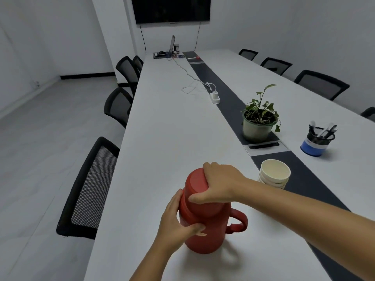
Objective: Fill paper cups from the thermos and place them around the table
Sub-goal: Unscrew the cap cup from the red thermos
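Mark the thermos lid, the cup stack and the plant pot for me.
thermos lid [196, 180], head view, bare top of the red cap.
cup stack [275, 171], head view, inside wall of the top cup.
plant pot [257, 130], head view, front wall.

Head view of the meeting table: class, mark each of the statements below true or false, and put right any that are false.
1. The right hand grips the lid of the red thermos. True.
2. The left hand rests flat on the table. False: it holds the thermos body.
3. The paper cups stand in one nested stack. True.
4. A filled cup stands in front of each chair. False: no cup has been set out yet.
5. The potted plant sits on the table's dark centre strip. True.
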A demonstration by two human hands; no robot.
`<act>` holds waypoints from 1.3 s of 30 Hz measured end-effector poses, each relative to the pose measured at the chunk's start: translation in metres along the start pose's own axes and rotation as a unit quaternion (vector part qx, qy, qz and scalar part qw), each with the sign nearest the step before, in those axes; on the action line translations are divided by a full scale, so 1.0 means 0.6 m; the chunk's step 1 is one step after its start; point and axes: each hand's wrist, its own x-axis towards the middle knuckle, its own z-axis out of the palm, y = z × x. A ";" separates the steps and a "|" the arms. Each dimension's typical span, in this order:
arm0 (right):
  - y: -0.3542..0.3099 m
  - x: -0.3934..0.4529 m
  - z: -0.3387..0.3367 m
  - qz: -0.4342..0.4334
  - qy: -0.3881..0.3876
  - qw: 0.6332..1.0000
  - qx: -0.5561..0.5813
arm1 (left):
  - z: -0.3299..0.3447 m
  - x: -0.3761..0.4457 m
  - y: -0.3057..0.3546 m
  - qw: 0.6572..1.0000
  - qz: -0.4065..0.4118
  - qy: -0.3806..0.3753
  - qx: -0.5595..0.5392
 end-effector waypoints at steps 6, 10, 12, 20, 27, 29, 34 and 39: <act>-0.001 -0.001 -0.003 0.008 -0.007 1.000 -0.023 | 0.001 0.003 0.000 1.000 0.013 -0.004 -0.007; -0.022 -0.004 0.023 0.060 0.019 0.998 -0.017 | 0.003 0.001 -0.003 1.000 0.018 -0.004 -0.007; -0.022 -0.007 0.031 0.063 0.051 0.997 -0.004 | 0.003 0.002 -0.005 1.000 0.017 -0.002 -0.015; -0.010 -0.007 0.030 -0.013 0.085 0.996 -0.033 | 0.008 -0.001 -0.015 0.999 0.011 0.012 -0.031; -0.002 0.001 0.017 -0.092 0.046 0.991 -0.081 | 0.007 0.000 -0.017 0.999 0.011 0.011 -0.032; 0.004 0.007 0.002 -0.149 0.009 0.981 -0.127 | 0.006 0.003 -0.019 0.999 0.017 0.009 -0.029; -0.004 0.027 -0.032 -0.263 -0.104 0.934 -0.220 | 0.004 0.010 -0.021 0.999 0.026 -0.001 -0.020; -0.015 0.022 -0.012 -0.184 -0.067 0.957 -0.213 | 0.007 0.005 -0.022 0.999 0.028 -0.003 -0.034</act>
